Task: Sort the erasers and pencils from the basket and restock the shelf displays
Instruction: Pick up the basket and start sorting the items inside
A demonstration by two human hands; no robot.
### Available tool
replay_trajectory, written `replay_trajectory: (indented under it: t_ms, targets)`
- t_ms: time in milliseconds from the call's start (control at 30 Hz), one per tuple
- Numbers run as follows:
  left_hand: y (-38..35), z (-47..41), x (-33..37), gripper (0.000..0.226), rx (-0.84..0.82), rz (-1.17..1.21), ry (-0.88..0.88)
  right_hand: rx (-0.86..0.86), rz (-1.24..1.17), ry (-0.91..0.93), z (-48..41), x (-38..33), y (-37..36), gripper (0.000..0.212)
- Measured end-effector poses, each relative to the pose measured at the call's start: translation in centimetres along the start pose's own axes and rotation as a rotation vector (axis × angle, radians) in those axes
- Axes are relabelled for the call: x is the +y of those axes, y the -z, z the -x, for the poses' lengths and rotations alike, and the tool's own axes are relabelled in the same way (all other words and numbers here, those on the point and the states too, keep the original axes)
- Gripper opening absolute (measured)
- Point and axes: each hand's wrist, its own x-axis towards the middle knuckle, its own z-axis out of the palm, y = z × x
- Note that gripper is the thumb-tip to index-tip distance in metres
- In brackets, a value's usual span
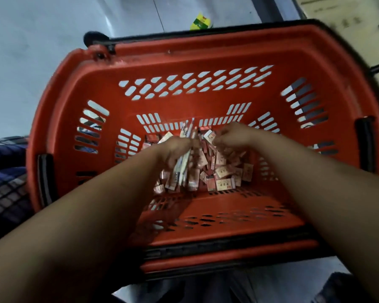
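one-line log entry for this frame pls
phase: sorting | basket: red, erasers piled inside | left hand: grips pencil bundle | right hand: curled over the pile, grasp unclear | shelf: not in view

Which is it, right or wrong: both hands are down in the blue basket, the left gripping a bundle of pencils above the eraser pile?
Wrong in one respect: the head view shows the basket is red, not blue. The left hand and right hand are down in it, the left gripping a bundle of pencils above the eraser pile.
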Motion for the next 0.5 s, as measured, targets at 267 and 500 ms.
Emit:
replay_trajectory:
  t_ms: [267, 500]
  targets:
    - [0.8, 7.5, 3.7, 0.038, 0.139, -0.402, 0.078, 0.025, 0.136, 0.026, 5.0, -4.1, 3.7, 0.019]
    - [-0.9, 15.0, 8.8, 0.013, 0.133, -0.292, -0.226, 0.195, 0.355, 0.144, 13.9, -6.9, 5.6, 0.025]
